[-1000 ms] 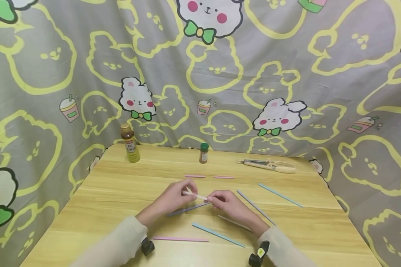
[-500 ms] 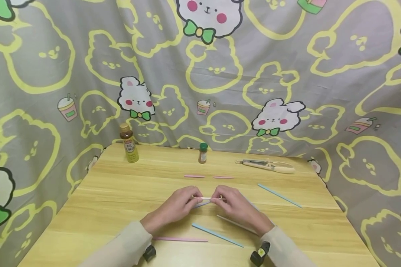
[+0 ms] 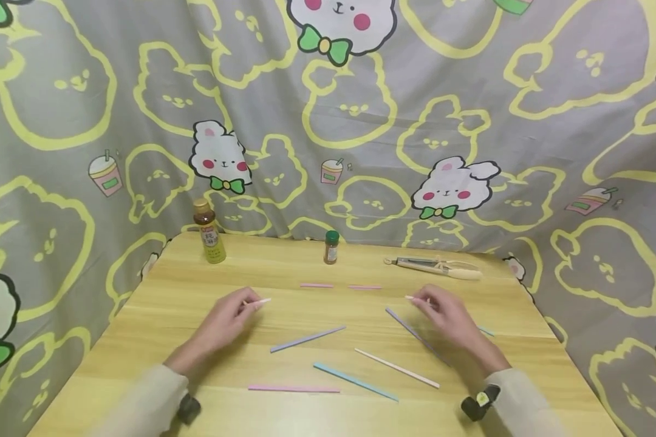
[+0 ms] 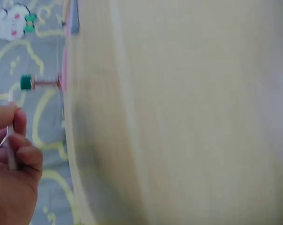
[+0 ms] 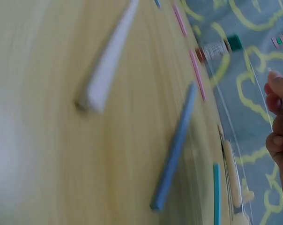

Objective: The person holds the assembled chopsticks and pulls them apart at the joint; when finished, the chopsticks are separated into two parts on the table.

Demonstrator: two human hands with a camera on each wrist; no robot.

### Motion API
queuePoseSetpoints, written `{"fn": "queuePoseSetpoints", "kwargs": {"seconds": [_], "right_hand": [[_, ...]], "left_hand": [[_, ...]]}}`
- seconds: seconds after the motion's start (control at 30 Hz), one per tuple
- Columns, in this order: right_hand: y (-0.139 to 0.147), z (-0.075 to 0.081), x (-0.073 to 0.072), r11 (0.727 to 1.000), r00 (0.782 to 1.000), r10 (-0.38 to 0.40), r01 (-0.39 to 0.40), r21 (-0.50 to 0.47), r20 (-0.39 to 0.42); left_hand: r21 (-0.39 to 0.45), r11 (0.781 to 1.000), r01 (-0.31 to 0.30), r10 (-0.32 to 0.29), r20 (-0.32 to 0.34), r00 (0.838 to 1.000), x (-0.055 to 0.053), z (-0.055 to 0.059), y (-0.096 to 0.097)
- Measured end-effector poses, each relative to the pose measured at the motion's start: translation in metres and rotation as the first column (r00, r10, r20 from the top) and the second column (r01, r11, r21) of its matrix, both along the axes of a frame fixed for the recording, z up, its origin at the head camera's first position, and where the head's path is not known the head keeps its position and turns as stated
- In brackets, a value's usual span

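Observation:
Apart over the table, each hand pinches a short white stick piece. My left hand point(image 3: 231, 317) has its piece point(image 3: 265, 301) poking out past the fingertips to the right; the left wrist view shows that piece's lower end point(image 4: 11, 159) across the curled fingers. Between thumb and fingers of my right hand point(image 3: 444, 312), the other white piece point(image 3: 410, 297) juts out leftward. Below the hands lie a long white stick point(image 3: 396, 368) and two purple sticks, one left point(image 3: 308, 339) and one right point(image 3: 407, 325), the latter partly behind the right hand's forearm.
Nearer the front are a blue stick point(image 3: 355, 382) and a pink stick point(image 3: 294, 389). Another blue stick point(image 3: 486, 331) is mostly hidden by the right forearm. Two short pink pieces point(image 3: 316, 285) lie farther back, before a bottle point(image 3: 210, 233), a green-capped jar point(image 3: 331, 247) and tongs point(image 3: 434, 267).
Both hands were together on one white stick at the middle. They have moved apart, left and right, and each now holds a separate white piece.

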State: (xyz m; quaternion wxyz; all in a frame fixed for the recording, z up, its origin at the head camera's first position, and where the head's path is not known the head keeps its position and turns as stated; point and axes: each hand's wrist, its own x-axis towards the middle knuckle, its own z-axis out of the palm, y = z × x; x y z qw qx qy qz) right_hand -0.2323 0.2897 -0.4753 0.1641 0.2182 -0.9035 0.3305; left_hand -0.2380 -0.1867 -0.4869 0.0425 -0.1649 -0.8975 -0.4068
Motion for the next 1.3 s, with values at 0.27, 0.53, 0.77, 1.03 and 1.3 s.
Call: {"fn": "queuePoseSetpoints", "kwargs": {"seconds": [0.27,0.53,0.77,1.03,1.3], "right_hand": [[0.003,-0.004,-0.024,0.999,0.993,-0.05,0.05,0.003,0.105],[-0.031,-0.015,-0.047,0.992,0.976,-0.033,0.058,-0.11,0.214],[-0.058,-0.02,-0.059,0.987,0.952,-0.024,0.071,-0.146,0.305],[-0.078,-0.029,-0.066,0.986,0.928,-0.053,0.106,-0.125,0.368],[-0.085,-0.042,-0.069,0.991,0.92,-0.065,0.104,-0.082,0.387]], "left_hand": [[-0.067,0.992,0.106,-0.109,-0.035,0.993,-0.024,0.01,-0.001],[-0.018,0.996,0.089,-0.089,0.028,0.996,-0.051,0.01,0.033],[-0.026,0.988,0.152,-0.149,0.081,0.986,-0.064,0.005,0.057],[-0.133,0.975,0.18,-0.172,0.067,0.983,-0.077,-0.002,0.081],[-0.205,0.956,0.209,-0.199,0.07,0.978,-0.08,-0.004,0.101]]}}
